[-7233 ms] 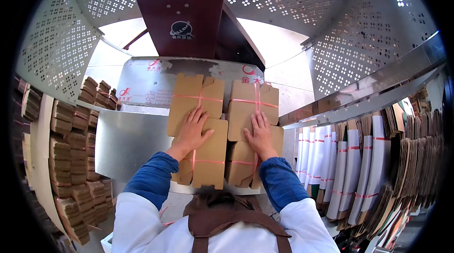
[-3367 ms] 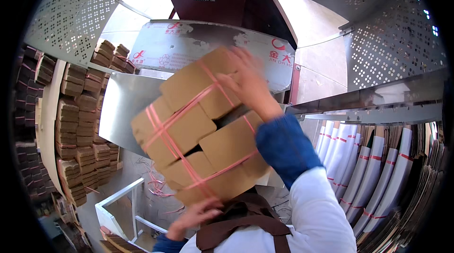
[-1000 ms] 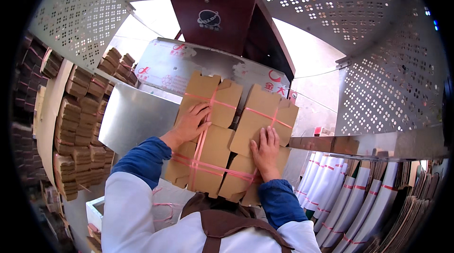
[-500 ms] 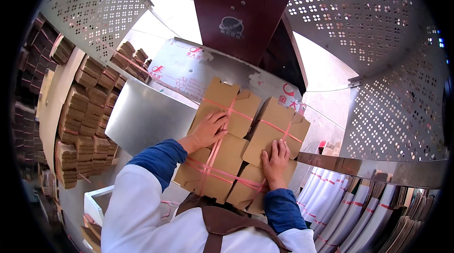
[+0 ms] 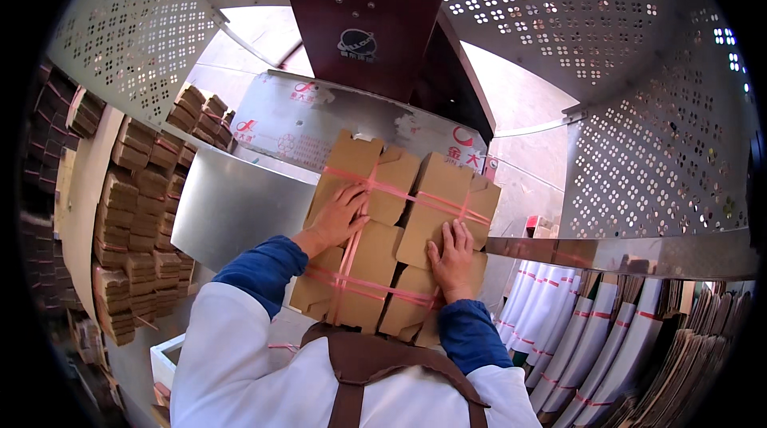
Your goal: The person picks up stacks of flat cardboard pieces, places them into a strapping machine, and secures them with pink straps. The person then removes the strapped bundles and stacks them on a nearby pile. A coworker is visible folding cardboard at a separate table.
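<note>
A block of flat brown cardboard box blanks (image 5: 363, 300) lies in front of me, in several stacks bound by pink strapping bands (image 5: 351, 256). My left hand (image 5: 337, 218) rests on its left part, fingers stretched over the cardboard next to a crossing of the bands. On the lower right part of the block, my right hand (image 5: 454, 262) lies flat with its fingers pointing away from me. Both hands are open and press on the top without gripping it. The far end of the block lies against a metal worktop (image 5: 276, 120) with red printed marks.
A dark red machine panel (image 5: 359, 28) rises behind the worktop, and perforated metal guards (image 5: 639, 156) curve around. A bare metal plate (image 5: 240, 208) juts out at left. Banded cardboard stacks (image 5: 120, 212) stand farther left. White banded bundles (image 5: 551, 308) stand at lower right.
The view has shifted a little, so the machine and the block appear farther left. Both hands remain on the block in nearly the same places.
</note>
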`<act>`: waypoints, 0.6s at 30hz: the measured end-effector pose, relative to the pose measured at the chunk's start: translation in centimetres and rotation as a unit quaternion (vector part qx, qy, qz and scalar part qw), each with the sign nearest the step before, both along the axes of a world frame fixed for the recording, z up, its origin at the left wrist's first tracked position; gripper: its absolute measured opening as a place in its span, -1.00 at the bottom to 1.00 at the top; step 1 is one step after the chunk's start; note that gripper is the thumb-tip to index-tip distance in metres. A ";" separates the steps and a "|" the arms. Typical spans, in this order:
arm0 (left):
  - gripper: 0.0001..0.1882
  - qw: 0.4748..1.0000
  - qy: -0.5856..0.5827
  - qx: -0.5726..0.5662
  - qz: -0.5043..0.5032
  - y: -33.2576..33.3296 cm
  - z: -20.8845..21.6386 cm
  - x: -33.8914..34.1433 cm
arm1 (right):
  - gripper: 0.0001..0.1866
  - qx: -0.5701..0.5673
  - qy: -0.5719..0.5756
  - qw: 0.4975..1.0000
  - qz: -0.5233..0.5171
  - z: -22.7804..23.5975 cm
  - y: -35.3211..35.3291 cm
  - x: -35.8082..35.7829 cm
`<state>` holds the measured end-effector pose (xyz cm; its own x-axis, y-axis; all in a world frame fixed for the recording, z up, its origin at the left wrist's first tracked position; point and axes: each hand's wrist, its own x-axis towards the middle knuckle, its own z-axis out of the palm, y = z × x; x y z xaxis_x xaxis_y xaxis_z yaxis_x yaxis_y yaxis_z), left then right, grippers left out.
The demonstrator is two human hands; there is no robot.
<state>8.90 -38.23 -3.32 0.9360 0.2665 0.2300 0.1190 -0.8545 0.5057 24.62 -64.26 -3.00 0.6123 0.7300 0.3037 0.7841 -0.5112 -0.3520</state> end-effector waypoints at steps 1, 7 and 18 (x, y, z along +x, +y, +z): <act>-0.45 1.000 0.002 0.012 0.003 0.0 0.0 0.0 | -0.45 0.001 0.003 1.000 0.000 0.0 0.0 -0.1; -0.45 1.000 0.010 0.022 -0.001 0.0 0.2 0.3 | -0.43 0.000 0.018 1.000 -0.005 -0.7 -0.2 0.0; -0.45 1.000 0.006 0.011 -0.003 0.2 -0.4 0.6 | -0.44 -0.029 0.032 0.999 -0.008 -0.3 0.0 0.2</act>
<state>9.52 -37.99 -3.69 0.9403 0.2562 0.2239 0.1205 -0.8661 0.4851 24.79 -64.24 -3.27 0.6403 0.7355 0.2218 0.7530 -0.5437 -0.3707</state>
